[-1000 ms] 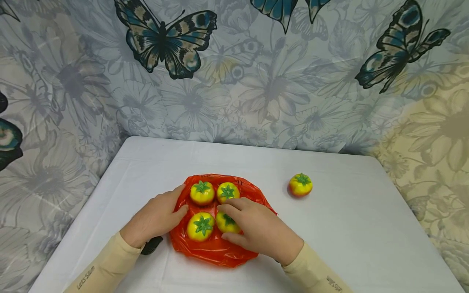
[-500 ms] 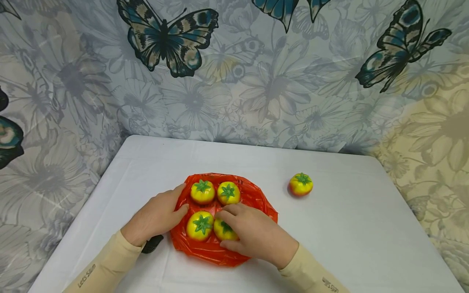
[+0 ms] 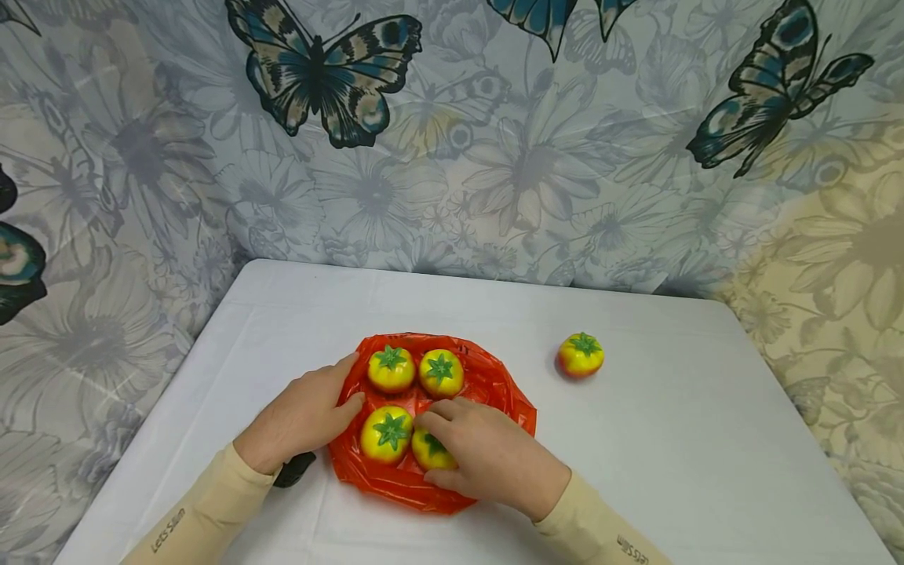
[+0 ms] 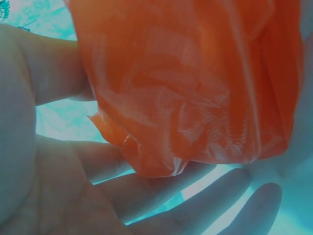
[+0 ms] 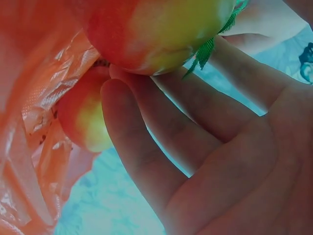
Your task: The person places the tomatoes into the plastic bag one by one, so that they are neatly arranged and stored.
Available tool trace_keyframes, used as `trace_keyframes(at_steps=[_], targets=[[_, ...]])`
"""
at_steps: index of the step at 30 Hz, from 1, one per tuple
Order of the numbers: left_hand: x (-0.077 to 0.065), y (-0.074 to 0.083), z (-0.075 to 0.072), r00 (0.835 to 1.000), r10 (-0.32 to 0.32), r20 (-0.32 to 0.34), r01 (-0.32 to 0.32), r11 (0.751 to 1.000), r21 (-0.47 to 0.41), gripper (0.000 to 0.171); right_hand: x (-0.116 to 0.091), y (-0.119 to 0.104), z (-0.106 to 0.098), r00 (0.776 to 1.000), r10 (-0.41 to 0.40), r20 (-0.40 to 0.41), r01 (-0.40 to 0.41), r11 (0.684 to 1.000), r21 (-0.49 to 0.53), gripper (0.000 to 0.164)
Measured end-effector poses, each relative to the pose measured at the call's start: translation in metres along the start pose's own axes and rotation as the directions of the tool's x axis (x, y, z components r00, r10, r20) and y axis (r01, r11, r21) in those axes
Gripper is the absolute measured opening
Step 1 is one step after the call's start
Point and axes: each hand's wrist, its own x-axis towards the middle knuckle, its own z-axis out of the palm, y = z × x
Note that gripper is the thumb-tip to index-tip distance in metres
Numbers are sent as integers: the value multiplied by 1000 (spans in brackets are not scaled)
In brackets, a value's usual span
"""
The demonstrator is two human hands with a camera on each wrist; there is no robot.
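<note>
Several toy tomatoes, yellow-red with green star-shaped leaf tops, sit in a red plastic bag [image 3: 504, 392] spread wide on the table. My right hand [image 3: 487, 451] grips the near right tomato [image 3: 429, 450], fingers over its far side and thumb at its near side. In the right wrist view this tomato [image 5: 166, 34] lies against the fingers, with another tomato [image 5: 85, 110] beyond. My left hand [image 3: 304, 412] rests along the bag's left edge. Its fingers [image 4: 186, 210] look spread and fairly straight in the left wrist view, against the bag's side [image 4: 186, 88].
One more toy tomato [image 3: 581, 355] stands on the white table [image 3: 678, 439], right of the bag. A small black object [image 3: 295, 471] shows beside the left wrist. Patterned butterfly cloth [image 3: 452, 196] hangs behind the table's far edge.
My right hand has shifted slightly left and down, and the near right tomato has moved a little left, closer to its neighbour. The left hand stays put at the bag.
</note>
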Motion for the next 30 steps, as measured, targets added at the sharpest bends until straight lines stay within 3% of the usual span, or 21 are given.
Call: trace_keyframes(at_steps=[9,18,25,30], targets=[[-1,1,0,1000,-14,14,14,1000,6,70,0,-1,2,1000,13,28,-13,1000,7,57],[0,1,0,1000,-20,17,20,1000,8,70,-1,1,2,1000,-2,3,2,1000,4,57],[0,2,0,999,-24,21,24,1000,15,71,-7,18,-13,995,4,-99,3,997,71,55],[0,2,0,999,-32,26,32,999,9,71,-18,50,-34,968,97,-232,-72,991,114,53]])
